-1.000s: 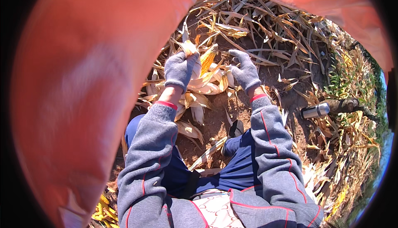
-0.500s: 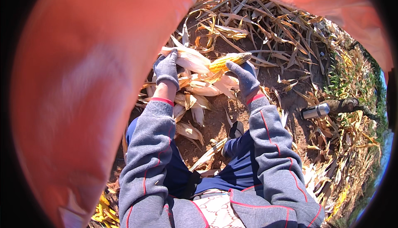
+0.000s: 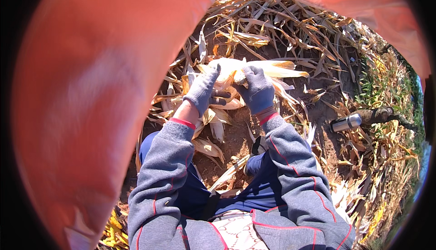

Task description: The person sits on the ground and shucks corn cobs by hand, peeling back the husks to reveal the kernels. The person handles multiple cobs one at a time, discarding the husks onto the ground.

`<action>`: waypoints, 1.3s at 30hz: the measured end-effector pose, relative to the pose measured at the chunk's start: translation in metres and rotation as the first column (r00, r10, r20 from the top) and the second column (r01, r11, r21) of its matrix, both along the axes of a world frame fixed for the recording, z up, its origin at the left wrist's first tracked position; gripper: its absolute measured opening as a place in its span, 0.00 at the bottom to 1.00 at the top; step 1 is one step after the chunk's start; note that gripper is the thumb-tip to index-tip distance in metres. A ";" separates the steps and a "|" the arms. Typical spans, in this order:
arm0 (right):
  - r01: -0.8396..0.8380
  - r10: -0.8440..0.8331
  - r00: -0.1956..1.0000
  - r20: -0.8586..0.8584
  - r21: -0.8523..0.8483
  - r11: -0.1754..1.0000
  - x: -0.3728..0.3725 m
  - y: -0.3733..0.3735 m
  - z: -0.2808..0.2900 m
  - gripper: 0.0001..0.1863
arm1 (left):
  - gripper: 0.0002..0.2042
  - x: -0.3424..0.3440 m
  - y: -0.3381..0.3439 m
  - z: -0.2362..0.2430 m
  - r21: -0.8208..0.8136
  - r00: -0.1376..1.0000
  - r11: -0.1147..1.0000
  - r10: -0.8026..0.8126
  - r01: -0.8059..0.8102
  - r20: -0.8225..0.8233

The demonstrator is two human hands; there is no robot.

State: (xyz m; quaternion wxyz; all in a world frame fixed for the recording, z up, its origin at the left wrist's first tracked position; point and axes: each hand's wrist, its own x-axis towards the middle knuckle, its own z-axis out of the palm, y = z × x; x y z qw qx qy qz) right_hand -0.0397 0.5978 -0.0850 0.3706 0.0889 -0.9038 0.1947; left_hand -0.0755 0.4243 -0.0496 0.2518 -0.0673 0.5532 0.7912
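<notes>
A corn ear in pale, dry husk (image 3: 230, 65) lies across the space between my gloved hands, its loose husk leaves reaching out to the right. My right hand (image 3: 257, 89), in a grey glove, is closed on the husk near the ear's end. On the other side my left hand (image 3: 204, 90) has its fingers apart, next to the husk; whether it touches it I cannot tell. No yellow kernels show clearly on this ear. Beneath the hands is a heap of husked leaves and ears (image 3: 218, 118).
Dry stalks and leaves (image 3: 290, 27) cover the ground beyond. A metal flask (image 3: 346, 123) lies at the right beside a thick branch (image 3: 379, 115). Yellow cobs (image 3: 113, 234) are piled at lower left. A large orange-red sheet (image 3: 91, 91) blocks the left side.
The bare yellow cob has left my right hand and is out of sight. My hands have come closer together, the right one now on a husk-covered ear; my left hand has opened.
</notes>
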 end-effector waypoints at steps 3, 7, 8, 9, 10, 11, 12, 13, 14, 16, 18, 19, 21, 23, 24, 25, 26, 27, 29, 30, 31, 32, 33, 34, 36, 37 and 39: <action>0.100 -0.101 0.994 0.041 0.034 0.994 -0.002 0.012 0.004 0.27 | 0.20 -0.033 -0.022 -0.008 -0.031 0.881 0.899 0.420 -0.436 -0.220; 0.135 -0.164 0.973 0.160 0.177 0.975 -0.003 0.024 -0.010 0.25 | 0.16 -0.006 -0.014 0.016 0.015 0.930 0.998 0.064 -0.063 -0.362; 0.106 -0.135 0.980 0.149 0.192 0.976 -0.003 0.019 -0.009 0.24 | 0.18 0.005 -0.007 0.020 -0.011 0.937 0.985 -0.169 0.173 -0.306; 0.072 -0.103 0.985 0.141 0.209 0.975 -0.004 0.011 -0.007 0.24 | 0.19 0.014 0.004 0.013 -0.023 0.948 0.986 -0.164 0.164 -0.272; 0.040 -0.072 0.988 0.134 0.227 0.973 -0.004 0.005 -0.006 0.23 | 0.20 0.017 0.010 0.004 -0.034 0.958 0.987 -0.159 0.155 -0.238; 0.037 -0.060 0.994 0.087 0.246 0.968 -0.005 0.004 -0.007 0.24 | 0.25 0.011 0.012 0.000 -0.158 0.981 0.977 -0.160 0.142 -0.110; 0.015 -0.032 0.997 0.072 0.223 0.975 -0.003 0.005 -0.006 0.24 | 0.29 0.000 0.009 -0.005 -0.188 0.976 0.962 -0.213 0.200 -0.048; -0.007 -0.004 0.998 0.056 0.200 0.980 0.000 0.005 -0.004 0.24 | 0.30 -0.002 0.010 -0.009 -0.171 0.985 0.971 -0.172 0.165 -0.029; -0.035 0.028 0.999 0.040 0.177 0.984 0.003 0.003 -0.003 0.24 | 0.32 -0.004 0.011 -0.012 -0.154 0.992 0.980 -0.128 0.125 -0.009; -0.095 0.094 0.995 0.011 0.173 0.980 0.007 -0.002 0.003 0.25 | 0.32 -0.010 0.005 -0.014 -0.214 0.964 0.943 -0.227 0.253 0.139; -0.153 0.159 0.987 -0.022 0.175 0.973 0.013 -0.004 0.011 0.25 | 0.29 -0.005 0.007 -0.012 0.084 0.928 0.937 -0.348 0.340 0.132; -0.206 0.215 0.975 -0.049 0.137 0.969 0.017 -0.009 0.016 0.26 | 0.28 0.004 0.012 -0.010 0.070 0.962 0.959 -0.274 0.274 -0.021; -0.258 0.259 0.966 0.003 0.067 0.964 0.019 -0.012 0.015 0.24 | 0.27 0.005 0.012 -0.011 0.101 0.971 0.966 -0.236 0.238 -0.027; -0.326 0.328 0.945 0.016 -0.063 0.943 0.019 -0.022 0.011 0.20 | 0.24 0.001 0.014 -0.014 0.098 0.993 0.989 -0.113 0.111 0.018; -0.380 0.390 0.921 0.013 -0.205 0.902 0.020 -0.028 0.015 0.16 | 0.23 -0.006 0.011 -0.024 0.048 0.993 0.993 -0.113 0.112 0.017; -0.378 0.407 0.913 0.036 -0.303 0.875 0.018 -0.029 0.016 0.14 | 0.23 -0.015 0.006 -0.036 -0.003 0.994 0.994 -0.112 0.112 0.017; -0.364 0.420 0.905 0.062 -0.396 0.843 0.018 -0.027 0.016 0.13 | 0.22 -0.018 0.004 -0.042 -0.051 0.993 0.992 -0.117 0.118 0.019; -0.238 0.312 0.945 0.098 -0.449 0.861 0.014 -0.018 0.010 0.10 | 0.20 -0.014 0.010 -0.040 -0.163 0.997 0.985 -0.060 0.052 -0.046; 0.033 0.059 0.978 0.198 -0.431 0.902 0.001 0.001 -0.001 0.18 | 0.19 -0.008 0.011 -0.027 -0.239 0.976 0.959 -0.183 0.150 -0.121; 0.113 -0.028 0.979 0.203 -0.420 0.900 -0.003 0.008 -0.001 0.22 | 0.20 -0.005 0.013 -0.021 -0.252 0.961 0.946 -0.244 0.205 -0.134; 0.204 -0.126 0.945 0.301 -0.245 0.948 -0.005 0.016 0.001 0.33 | 0.21 -0.004 0.016 -0.023 -0.235 0.945 0.939 -0.291 0.252 -0.152; 0.221 -0.145 0.944 0.296 -0.240 0.945 -0.008 0.018 -0.003 0.39 | 0.19 -0.003 0.015 -0.022 -0.250 0.931 0.926 -0.328 0.284 -0.157; 0.230 -0.129 0.935 0.332 -0.285 0.931 -0.011 0.021 -0.004 0.41 | 0.18 -0.002 0.014 -0.019 -0.264 0.917 0.911 -0.365 0.316 -0.162; 0.240 -0.112 0.924 0.366 -0.327 0.914 -0.013 0.026 -0.005 0.43 | 0.17 -0.001 0.013 -0.016 -0.278 0.901 0.895 -0.401 0.348 -0.166; 0.197 0.018 0.888 0.459 -0.417 0.887 -0.019 0.036 -0.010 0.39 | 0.20 0.002 0.010 -0.011 -0.237 0.877 0.874 -0.461 0.423 -0.137; 0.193 0.115 0.850 0.514 -0.508 0.839 -0.021 0.043 -0.016 0.37 | 0.21 0.003 0.011 -0.011 -0.243 0.867 0.862 -0.483 0.446 -0.123; 0.220 0.218 0.810 0.544 -0.627 0.747 -0.020 0.043 -0.020 0.32 | 0.24 0.004 0.010 -0.011 -0.257 0.842 0.839 -0.522 0.479 -0.136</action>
